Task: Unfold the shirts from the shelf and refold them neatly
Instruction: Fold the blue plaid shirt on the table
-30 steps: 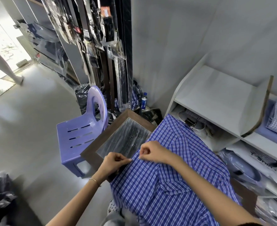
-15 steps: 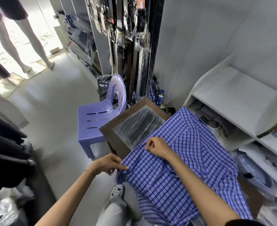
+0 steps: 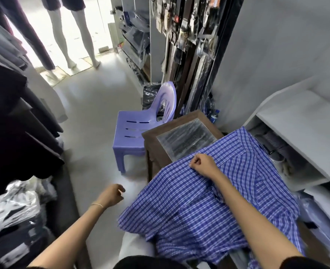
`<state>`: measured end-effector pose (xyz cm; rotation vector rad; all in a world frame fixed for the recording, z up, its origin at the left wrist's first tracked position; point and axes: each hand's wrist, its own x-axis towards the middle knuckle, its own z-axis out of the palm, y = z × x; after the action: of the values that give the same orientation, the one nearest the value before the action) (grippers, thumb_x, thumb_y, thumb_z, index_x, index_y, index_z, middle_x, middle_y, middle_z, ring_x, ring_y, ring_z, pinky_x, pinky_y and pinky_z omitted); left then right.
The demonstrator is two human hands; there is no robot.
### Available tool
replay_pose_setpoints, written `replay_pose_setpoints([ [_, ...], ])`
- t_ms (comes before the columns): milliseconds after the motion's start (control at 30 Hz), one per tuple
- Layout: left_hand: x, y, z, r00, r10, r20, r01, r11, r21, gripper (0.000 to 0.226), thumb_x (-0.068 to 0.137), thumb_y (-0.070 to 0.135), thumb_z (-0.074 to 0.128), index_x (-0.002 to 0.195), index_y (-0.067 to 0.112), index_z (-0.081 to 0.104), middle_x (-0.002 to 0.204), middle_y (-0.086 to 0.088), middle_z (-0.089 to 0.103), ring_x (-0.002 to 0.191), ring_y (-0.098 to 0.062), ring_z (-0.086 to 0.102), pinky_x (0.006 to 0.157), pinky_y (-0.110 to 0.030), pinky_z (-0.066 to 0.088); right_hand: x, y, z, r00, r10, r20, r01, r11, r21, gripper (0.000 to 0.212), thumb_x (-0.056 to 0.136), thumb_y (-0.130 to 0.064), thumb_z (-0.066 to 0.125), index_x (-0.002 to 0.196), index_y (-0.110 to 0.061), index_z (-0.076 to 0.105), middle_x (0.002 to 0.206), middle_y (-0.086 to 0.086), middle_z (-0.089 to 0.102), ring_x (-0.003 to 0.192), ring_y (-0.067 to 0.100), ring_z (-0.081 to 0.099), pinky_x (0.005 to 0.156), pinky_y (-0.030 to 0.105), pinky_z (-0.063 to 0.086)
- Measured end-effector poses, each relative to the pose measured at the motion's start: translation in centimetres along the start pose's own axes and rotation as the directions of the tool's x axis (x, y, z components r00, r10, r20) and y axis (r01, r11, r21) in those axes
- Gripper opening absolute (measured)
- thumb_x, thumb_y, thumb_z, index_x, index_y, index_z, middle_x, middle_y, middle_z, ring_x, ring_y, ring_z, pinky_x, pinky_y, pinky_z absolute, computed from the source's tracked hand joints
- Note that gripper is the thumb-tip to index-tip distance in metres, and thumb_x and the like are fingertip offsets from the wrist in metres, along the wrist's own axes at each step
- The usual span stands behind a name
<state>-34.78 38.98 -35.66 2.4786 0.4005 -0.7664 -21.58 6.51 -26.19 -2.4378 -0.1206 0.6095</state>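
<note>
We see left hand (image 3: 112,196) gone off shirt (image 3: 199,206), fingers loosely curled, empty, lower centre; right hand (image 3: 203,165) fingers pinch placket, anchoring cloth on table (image 3: 156,133).

free: bare floor (image 3: 94,121) left of the wooden table (image 3: 171,123), where the left hand (image 3: 112,195) hangs apart from the shirt | left block: dark hanging clothes (image 3: 14,117), bagged stock (image 3: 10,208) | ahead: purple chair (image 3: 138,129) just beside the table | right block: white shelf unit (image 3: 306,121) against the blue plaid shirt (image 3: 189,200) | table top: shirt spread, right hand (image 3: 203,165) gripping it
</note>
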Motion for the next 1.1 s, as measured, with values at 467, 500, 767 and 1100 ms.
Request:
replay_pose_setpoints([
  [467, -0.7, 12.7, -0.9, 0.904, 0.236, -0.355, -0.390, 0.795, -0.464, 0.009, 0.082, 0.024, 0.074, 0.084, 0.016, 0.072, 0.080, 0.009, 0.070, 0.076, -0.001, 0.064, 0.069, -0.013, 0.047, -9.4, 0.8, 2.4, 0.921, 0.303, 0.244, -0.375, 0.861, 0.345, 0.038, 0.097, -0.025, 0.056, 0.071, 0.000, 0.065, 0.066, 0.016, 0.065, 0.056, 0.026, 0.062, 0.054, 0.032, 0.052],
  [500, -0.5, 12.9, -0.9, 0.907, 0.223, -0.358, -0.383, 0.789, -0.481, 0.013, 0.080, 0.027, 0.076, 0.082, 0.015, 0.072, 0.079, 0.007, 0.071, 0.076, -0.004, 0.065, 0.068, -0.013, 0.047, -9.8, 1.0, 2.6, 0.905, 0.343, 0.251, -0.414, 0.845, 0.339, 0.038, 0.096, -0.027, 0.056, 0.074, 0.003, 0.066, 0.067, 0.018, 0.066, 0.055, 0.027, 0.062, 0.053, 0.031, 0.052],
  [767, 0.0, 12.3, -0.3, 0.928, 0.242, -0.283, -0.363, 0.754, -0.548, 0.005, 0.079, 0.026, 0.076, 0.078, 0.022, 0.073, 0.077, 0.009, 0.073, 0.075, -0.002, 0.066, 0.066, -0.010, 0.047, -11.4, 1.8, 5.0, 0.926, 0.359, 0.121, -0.343, 0.660, 0.668, 0.031, 0.088, -0.021, 0.069, 0.093, 0.009, 0.066, 0.079, 0.019, 0.072, 0.062, 0.019, 0.071, 0.053, 0.027, 0.057],
  [1100, 1.3, 11.5, -0.6, 0.907, 0.356, -0.223, -0.420, 0.756, -0.501, 0.011, 0.081, 0.025, 0.074, 0.080, 0.014, 0.072, 0.080, 0.004, 0.073, 0.080, -0.008, 0.068, 0.079, -0.022, 0.052, -11.7, 2.1, 4.7, 0.936, 0.311, 0.168, -0.331, 0.608, 0.722, 0.029, 0.082, -0.022, 0.075, 0.093, 0.004, 0.069, 0.082, 0.012, 0.074, 0.074, 0.018, 0.073, 0.060, 0.024, 0.059],
])
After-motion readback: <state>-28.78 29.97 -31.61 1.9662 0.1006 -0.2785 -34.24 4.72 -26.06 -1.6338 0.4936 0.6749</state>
